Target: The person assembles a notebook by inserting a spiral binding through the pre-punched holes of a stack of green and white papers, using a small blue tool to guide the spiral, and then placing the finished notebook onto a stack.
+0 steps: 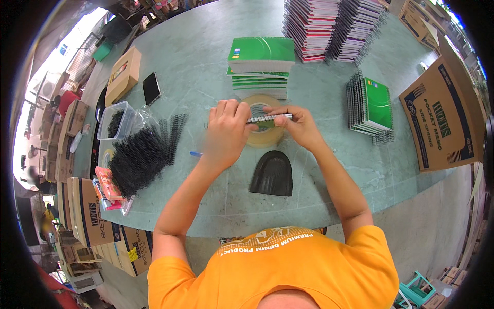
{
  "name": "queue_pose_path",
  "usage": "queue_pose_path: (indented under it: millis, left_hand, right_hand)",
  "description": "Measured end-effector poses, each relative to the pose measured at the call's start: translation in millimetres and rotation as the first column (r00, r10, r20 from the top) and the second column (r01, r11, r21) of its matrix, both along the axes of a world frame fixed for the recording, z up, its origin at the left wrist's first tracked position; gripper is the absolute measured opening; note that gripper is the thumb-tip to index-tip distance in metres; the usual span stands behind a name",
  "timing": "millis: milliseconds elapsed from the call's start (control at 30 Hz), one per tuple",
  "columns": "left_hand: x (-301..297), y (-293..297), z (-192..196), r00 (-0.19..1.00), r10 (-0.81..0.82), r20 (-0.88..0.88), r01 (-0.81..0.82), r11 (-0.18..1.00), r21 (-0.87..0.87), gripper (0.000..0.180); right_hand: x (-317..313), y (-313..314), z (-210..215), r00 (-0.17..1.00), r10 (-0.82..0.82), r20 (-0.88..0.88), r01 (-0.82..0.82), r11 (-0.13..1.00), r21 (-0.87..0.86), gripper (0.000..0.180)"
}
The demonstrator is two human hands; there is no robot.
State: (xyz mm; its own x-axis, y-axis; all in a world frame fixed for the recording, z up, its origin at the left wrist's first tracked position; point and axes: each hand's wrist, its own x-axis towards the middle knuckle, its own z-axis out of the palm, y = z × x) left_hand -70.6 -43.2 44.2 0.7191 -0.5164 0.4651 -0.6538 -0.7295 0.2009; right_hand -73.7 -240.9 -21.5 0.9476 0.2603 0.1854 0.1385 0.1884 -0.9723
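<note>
Both my hands are raised over the table around a small notebook (270, 117), seen edge-on with a spiral binding along its edge. My left hand (225, 129) is closed at the notebook's left end, its fingers curled over and partly hiding it. A bit of dark coil pokes out beside that hand. The fingers and thumb of my right hand (302, 126) pinch the right end. Below the notebook lies a wide roll of tape (265, 139). A black, round-topped pad (271, 174) lies nearer to me.
Green notebooks (261, 54) are stacked ahead; spiral-bound green ones (378, 102) stand right, beside a cardboard box (442, 110). Taller notebook stacks (311, 28) stand behind. Left are black plastic coils (139, 162), a clear tub (114, 123), a phone (151, 88) and a blue pen (195, 153).
</note>
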Motion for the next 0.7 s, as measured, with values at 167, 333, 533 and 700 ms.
queue_pose_path:
  millis: [167,333,533,700]
  left_hand:
    - [7.8,-1.6,-10.4,0.998,-0.044,0.052,0.044,0.999,-0.008,0.028]
    - [7.3,-15.5,-0.1,0.995,-0.098,-0.028,0.094,0.987,-0.129,0.032]
    - [10.3,-24.5,3.7,0.977,-0.146,-0.155,0.132,0.987,-0.097,0.025]
    - [13.1,-30.8,-2.4,0.955,-0.185,-0.234,0.182,0.983,-0.032,0.021]
  right_hand:
    - [-14.8,2.9,7.3,0.991,-0.092,0.096,0.081,0.990,0.111,0.021]
    - [-17.3,-8.9,-8.6,0.959,-0.264,0.101,0.282,0.915,-0.287,0.020]
    - [-22.2,-9.8,-8.8,0.938,-0.311,0.153,0.347,0.856,-0.383,0.021]
    - [-27.2,-8.5,6.6,0.897,-0.271,0.350,0.415,0.791,-0.449,0.020]
